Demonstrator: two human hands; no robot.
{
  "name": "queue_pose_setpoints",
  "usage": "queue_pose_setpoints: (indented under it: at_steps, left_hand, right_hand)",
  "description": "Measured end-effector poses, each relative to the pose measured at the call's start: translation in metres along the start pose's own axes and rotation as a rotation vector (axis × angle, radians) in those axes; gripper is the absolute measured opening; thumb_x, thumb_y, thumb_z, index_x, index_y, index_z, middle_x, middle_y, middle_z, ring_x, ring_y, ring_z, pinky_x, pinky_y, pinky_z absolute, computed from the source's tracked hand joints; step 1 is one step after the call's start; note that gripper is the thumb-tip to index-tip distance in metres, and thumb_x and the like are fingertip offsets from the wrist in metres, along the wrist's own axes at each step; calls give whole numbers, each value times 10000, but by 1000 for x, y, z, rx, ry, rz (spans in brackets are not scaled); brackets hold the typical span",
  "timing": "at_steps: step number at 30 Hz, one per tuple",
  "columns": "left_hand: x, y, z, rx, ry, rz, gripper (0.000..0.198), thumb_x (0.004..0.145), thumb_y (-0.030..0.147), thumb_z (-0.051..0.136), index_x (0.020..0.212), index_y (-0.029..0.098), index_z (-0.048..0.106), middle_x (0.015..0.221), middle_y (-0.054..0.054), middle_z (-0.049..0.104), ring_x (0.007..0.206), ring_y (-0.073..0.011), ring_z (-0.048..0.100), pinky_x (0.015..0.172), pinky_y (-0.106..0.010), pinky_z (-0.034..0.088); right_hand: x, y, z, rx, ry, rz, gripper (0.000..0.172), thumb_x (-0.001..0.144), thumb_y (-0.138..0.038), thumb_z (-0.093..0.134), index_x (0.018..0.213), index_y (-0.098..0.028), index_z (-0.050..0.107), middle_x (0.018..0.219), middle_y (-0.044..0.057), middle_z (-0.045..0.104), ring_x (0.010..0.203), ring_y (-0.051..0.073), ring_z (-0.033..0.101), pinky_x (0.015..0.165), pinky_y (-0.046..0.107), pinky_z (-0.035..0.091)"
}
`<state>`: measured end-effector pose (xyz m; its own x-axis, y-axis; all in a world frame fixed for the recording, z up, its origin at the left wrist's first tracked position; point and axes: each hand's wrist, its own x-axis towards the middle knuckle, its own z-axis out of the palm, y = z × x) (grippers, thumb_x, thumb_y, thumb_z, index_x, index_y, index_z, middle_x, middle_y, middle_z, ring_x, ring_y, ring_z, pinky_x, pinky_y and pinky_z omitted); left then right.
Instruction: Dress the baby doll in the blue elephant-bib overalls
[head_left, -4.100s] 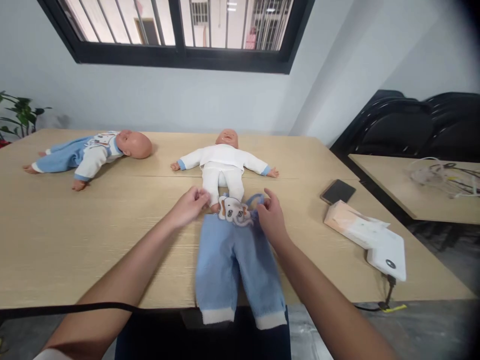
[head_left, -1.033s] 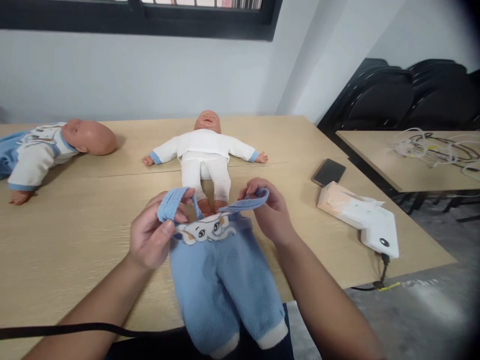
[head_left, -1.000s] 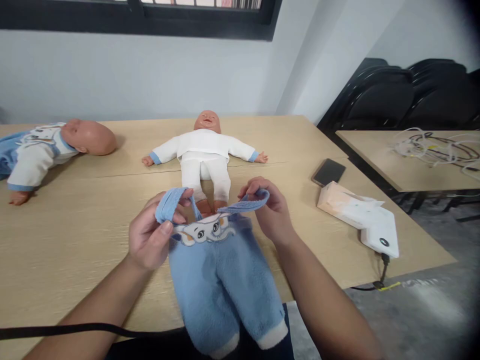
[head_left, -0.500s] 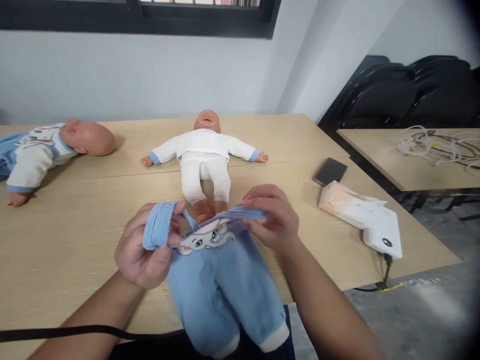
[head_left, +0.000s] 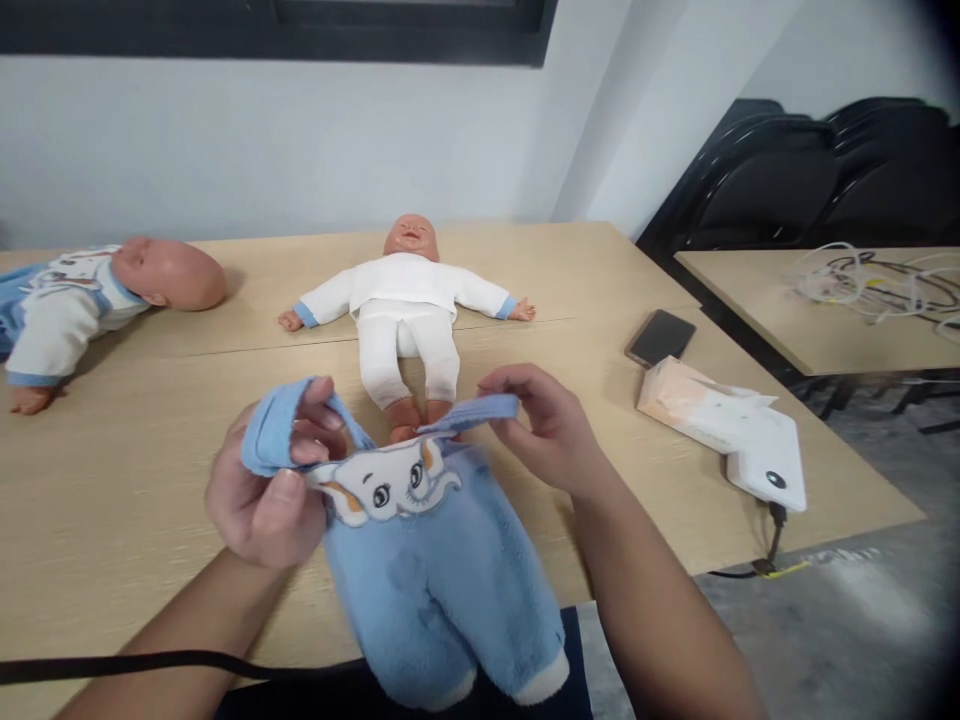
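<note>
The person's two hands are at a pair of blue overalls, which reach across the near edge of the desk [head_left: 150,460], white-cuffed legs towards the person. The left hand [head_left: 266,490] is half curled: one strap [head_left: 270,435] loops over its fingers, and the thumb presses by the bib [head_left: 390,485] – an elephant face. The right hand [head_left: 541,428] is loosely curled, the other strap running between thumb and fingers; how firmly it grips cannot be told. Just beyond, a doll [head_left: 409,290] in white lies face up, arms spread, feet by the bib. Another doll [head_left: 172,275] lies at the left; a phone [head_left: 660,338] and box [head_left: 686,400] lie at the right.
</note>
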<state>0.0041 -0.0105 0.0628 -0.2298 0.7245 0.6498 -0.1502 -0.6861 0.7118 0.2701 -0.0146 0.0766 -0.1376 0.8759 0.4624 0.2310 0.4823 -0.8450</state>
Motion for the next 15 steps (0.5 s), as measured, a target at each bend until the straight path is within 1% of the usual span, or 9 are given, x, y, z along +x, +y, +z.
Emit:
queue_pose_setpoints:
  at_steps: [2, 4, 6, 8, 10, 12, 13, 15]
  left_hand:
    - [3, 3, 7, -53, -5, 63, 126, 796, 291, 725, 808, 169, 750, 1148, -88, 778, 751, -186, 669, 508, -291, 538]
    - [4, 3, 10, -56, -17, 75, 109, 804, 260, 705, 825, 161, 746, 1158, -96, 773, 764, -186, 675, 534, -294, 540]
    - [3, 0, 8, -14, -16, 69, 117, 810, 285, 707, 803, 171, 733, 1155, -90, 770, 763, -190, 681, 581, -319, 556]
    - [2, -3, 4, 50, -23, 42, 145, 818, 341, 710, 796, 199, 726, 1162, -66, 764, 780, -194, 684, 653, -355, 578]
    - [1, -4, 1, 90, -36, 17, 175, 823, 392, 712, 805, 219, 727, 1167, -50, 759, 812, -196, 679, 714, -374, 588]
    - [2, -4, 1, 81, -46, -25, 189, 832, 399, 715, 818, 211, 729, 1182, -60, 752, 845, -196, 672, 726, -360, 589]
    - [3, -3, 2, 61, -45, -58, 188, 837, 387, 719, 824, 200, 727, 1197, -71, 746, 859, -194, 668, 716, -342, 587]
    - [4, -1, 5, 8, -30, -149, 177, 852, 360, 720, 836, 183, 717, 1231, -87, 734, 890, -186, 661, 695, -301, 579]
  right_hand:
    - [3, 6, 2, -42, 81, 9, 174, 929, -210, 669, 1100, -244, 666, 1066, 46, 702, 978, 186, 674, 878, 344, 565]
    - [5, 11, 4, -56, 141, 20, 132, 929, -219, 673, 1059, -236, 658, 1034, 44, 699, 942, 179, 672, 852, 338, 569]
    - [7, 14, 5, -76, 171, 18, 105, 928, -237, 688, 1032, -235, 672, 1006, 44, 711, 906, 175, 676, 832, 336, 571]
    - [7, 15, 4, -103, 174, 0, 79, 940, -258, 688, 1014, -239, 707, 1010, 51, 733, 921, 184, 686, 851, 349, 570]
    - [8, 15, 2, -87, 163, -9, 83, 948, -298, 697, 997, -247, 740, 1034, 58, 745, 961, 198, 691, 878, 365, 564]
    - [9, 15, -2, -11, 124, 28, 113, 938, -353, 723, 966, -250, 760, 1037, 57, 743, 977, 206, 684, 882, 366, 556]
    - [10, 15, -5, 45, 75, 77, 142, 937, -382, 727, 956, -246, 765, 1028, 56, 739, 972, 206, 679, 880, 364, 551]
    - [9, 15, -10, 183, -69, 206, 214, 947, -434, 713, 943, -229, 771, 983, 54, 733, 939, 202, 671, 870, 361, 538]
